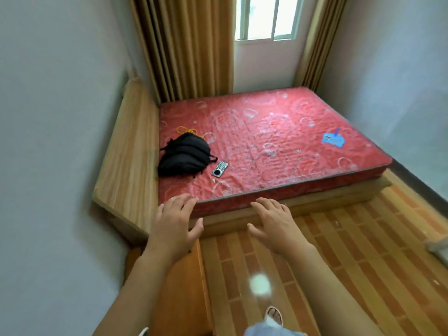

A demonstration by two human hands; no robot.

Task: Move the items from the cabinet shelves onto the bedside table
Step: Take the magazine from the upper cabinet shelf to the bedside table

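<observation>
My left hand and my right hand are both stretched out in front of me, palms down, fingers spread, holding nothing. They hover near the front edge of a bed with a red mattress. Under my left forearm is an orange-brown wooden surface against the wall; it may be the bedside table, and I cannot tell for sure. No cabinet or shelves are in view.
A black bag, a phone in a patterned case and an orange cord lie on the mattress's left side, a blue item at its right. A wooden headboard lines the left wall. Curtains and a window stand behind.
</observation>
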